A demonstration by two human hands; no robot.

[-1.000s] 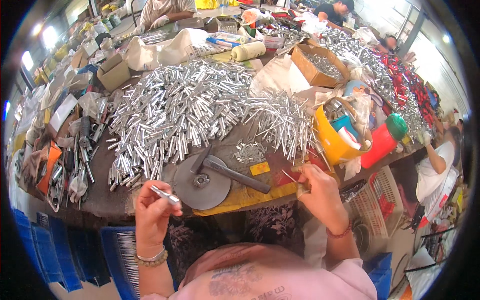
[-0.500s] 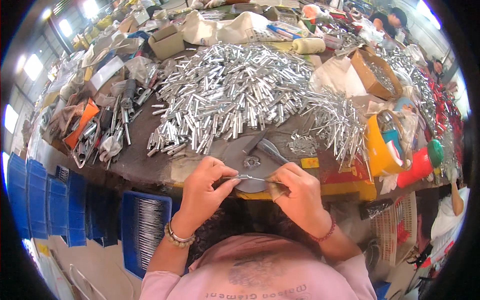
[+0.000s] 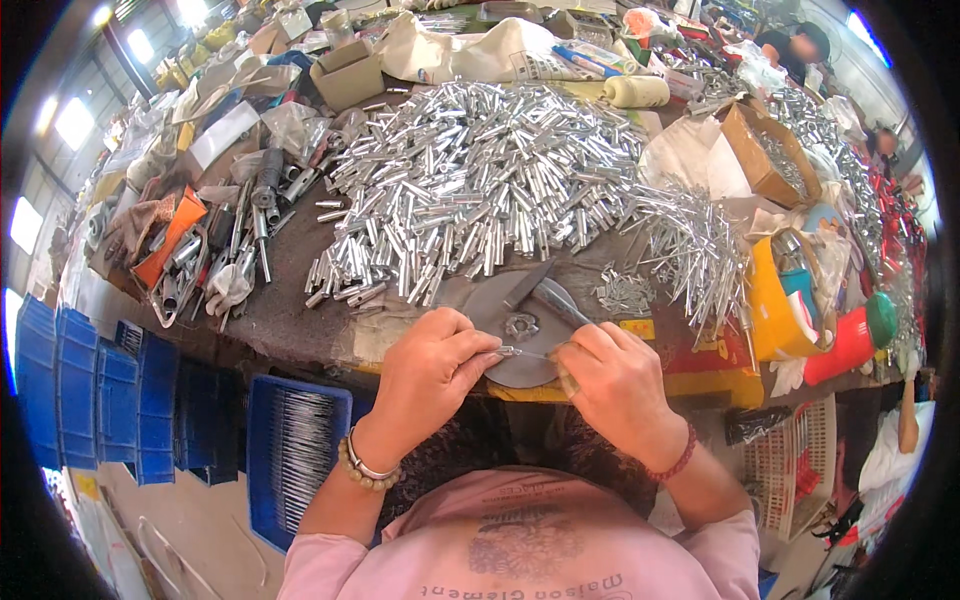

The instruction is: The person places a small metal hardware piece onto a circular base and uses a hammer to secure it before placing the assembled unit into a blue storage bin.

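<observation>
At left, a blue bin (image 3: pixel 261 440) held metal pieces (image 3: pixel 303 450). The left hand (image 3: pixel 435 368) pinched a small tube (image 3: pixel 508 351) between thumb and fingers, over a disc (image 3: pixel 489 302) where 1 hammer (image 3: pixel 556 299) lay. From the tube's end a thin rod (image 3: pixel 536 355) ran to the right hand (image 3: pixel 615 385), whose fingertips gripped it. A yellow bucket (image 3: pixel 766 305) stood farther right.

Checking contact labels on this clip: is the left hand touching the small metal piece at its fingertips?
Touching. The head view shows the small metal piece sticking out from between the pinched thumb and forefinger of the left hand.
</observation>
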